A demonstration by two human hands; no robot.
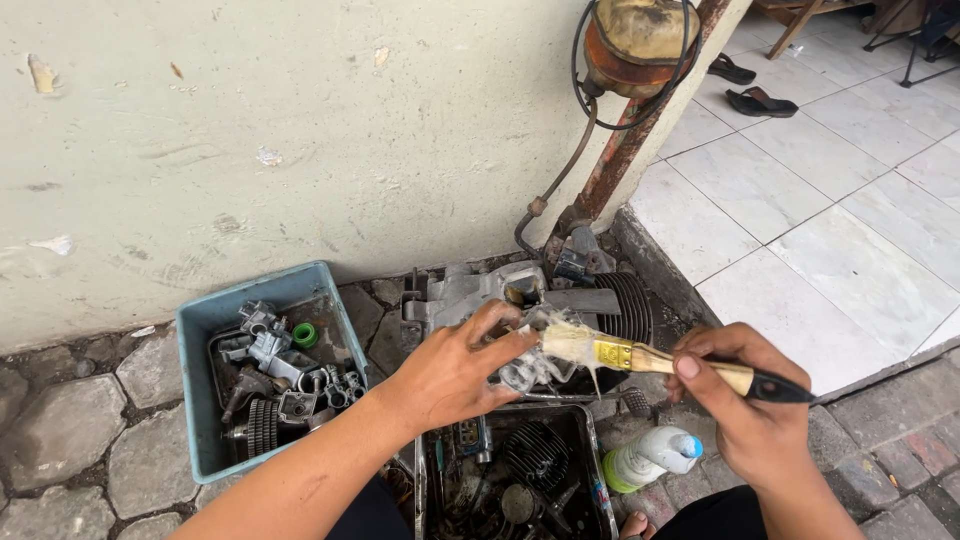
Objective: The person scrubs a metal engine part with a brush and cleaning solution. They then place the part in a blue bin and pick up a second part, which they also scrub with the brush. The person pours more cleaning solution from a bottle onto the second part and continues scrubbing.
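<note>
My left hand (455, 370) grips a small silvery metal engine part (525, 368) above a dark metal tray (597, 470). A paintbrush (640, 357) with pale wet bristles, a brass band and a wooden handle is held in my right hand (745, 405). Its bristles touch the part by my left fingers, and liquid drips from them. Inside the tray lie a finned cylinder (535, 452) and other dirty parts in dark liquid.
A blue plastic tub (205, 330) of metal parts sits left on the stone paving. A grey engine casing (470, 292) and finned cylinder (625, 305) lie by the wall. A white bottle (650, 457) lies right of the tray. A rusty tank (640, 40) hangs above; white tiles and sandals (760, 100) right.
</note>
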